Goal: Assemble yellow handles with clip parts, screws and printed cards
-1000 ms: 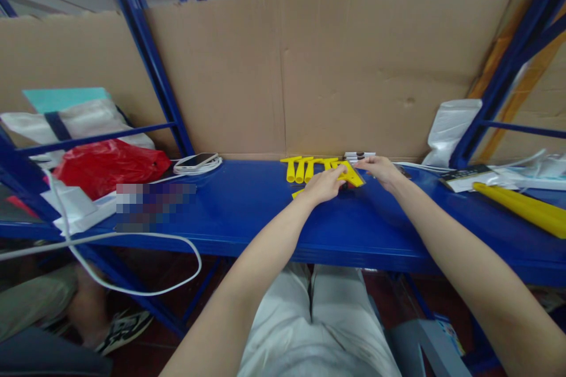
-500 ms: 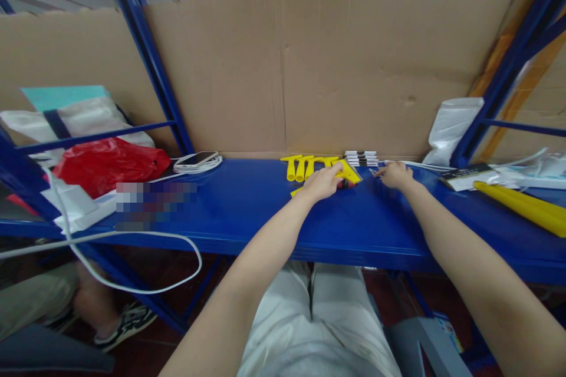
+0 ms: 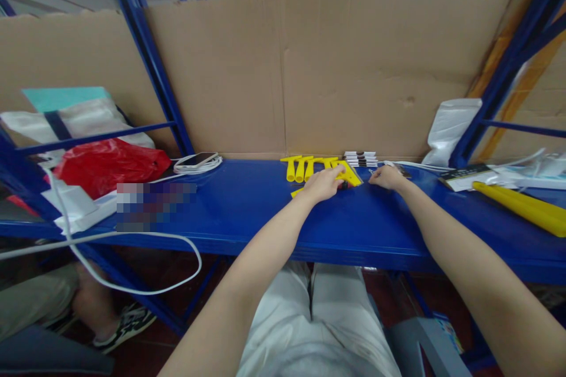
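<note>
My left hand (image 3: 325, 182) is closed around a yellow scraper-like tool (image 3: 351, 174) with a wedge-shaped head, on the blue shelf. Its head points right, towards my other hand. A red and black object (image 3: 345, 185) shows partly beneath it; its kind is hidden. Just to the right, my right hand (image 3: 388, 177) has its fingers pinched together low over the shelf, around something too small to make out. Several yellow T-shaped handles (image 3: 299, 169) lie in a row behind my left hand. Beside them is a stack of small white packs (image 3: 360, 158) with dark bands.
Cardboard (image 3: 345, 70) stands along the back. On the left are a phone (image 3: 198, 159) on a coiled white cable, and a red plastic bag (image 3: 112, 165). To the right lie a long yellow piece (image 3: 522, 207) and a white pouch (image 3: 453, 129). Another person's leg (image 3: 92, 294) shows below left.
My right hand has moved slightly left, nearer the yellow tool, and its fingers have drawn together. The left hand stays nearly in place, with the tool's head shifted very slightly.
</note>
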A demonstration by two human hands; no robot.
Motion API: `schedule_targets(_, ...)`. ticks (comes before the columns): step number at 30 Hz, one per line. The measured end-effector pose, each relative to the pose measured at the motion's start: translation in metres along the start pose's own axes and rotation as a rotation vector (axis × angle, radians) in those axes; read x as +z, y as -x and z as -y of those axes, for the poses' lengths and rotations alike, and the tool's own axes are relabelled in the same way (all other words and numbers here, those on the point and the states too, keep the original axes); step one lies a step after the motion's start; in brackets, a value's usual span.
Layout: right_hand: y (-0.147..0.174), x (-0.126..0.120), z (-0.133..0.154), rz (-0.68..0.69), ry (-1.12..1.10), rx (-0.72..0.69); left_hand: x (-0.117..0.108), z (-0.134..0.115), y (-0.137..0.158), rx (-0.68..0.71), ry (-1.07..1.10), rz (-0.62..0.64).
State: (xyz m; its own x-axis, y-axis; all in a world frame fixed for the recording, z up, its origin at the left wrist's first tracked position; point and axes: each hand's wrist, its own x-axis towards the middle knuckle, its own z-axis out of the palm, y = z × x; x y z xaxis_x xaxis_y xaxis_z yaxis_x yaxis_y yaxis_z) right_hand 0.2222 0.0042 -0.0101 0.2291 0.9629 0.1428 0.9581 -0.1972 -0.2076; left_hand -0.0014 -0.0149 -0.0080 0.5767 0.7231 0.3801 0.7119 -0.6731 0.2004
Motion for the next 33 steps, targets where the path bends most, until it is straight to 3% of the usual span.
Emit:
schedule_targets(15, -0.003, 0.004, -0.007, 0.050, -0.269, -0.072, 0.002, 0.000, -0.002, 0.030, 0.068, 0.007)
schedule_targets(19, -0.003, 0.003, -0.004, -0.017, -0.300, -0.030, 0.002, -0.001, -0.001, 0.015, 0.082, 0.009)
schedule_targets(25, 0.007, -0.003, 0.012, -0.196, -0.670, -0.059, -0.001, -0.005, 0.000, 0.016, 0.072, 0.011)
schedule_targets(29, 0.014, -0.006, 0.028, -0.184, -0.901, -0.155, 0.000, -0.006, 0.000, 0.039, 0.059, -0.004)
schedule_targets(33, 0.019, -0.006, 0.041, -0.155, -0.926, -0.249, 0.001, -0.006, 0.001, 0.079, 0.051, -0.003)
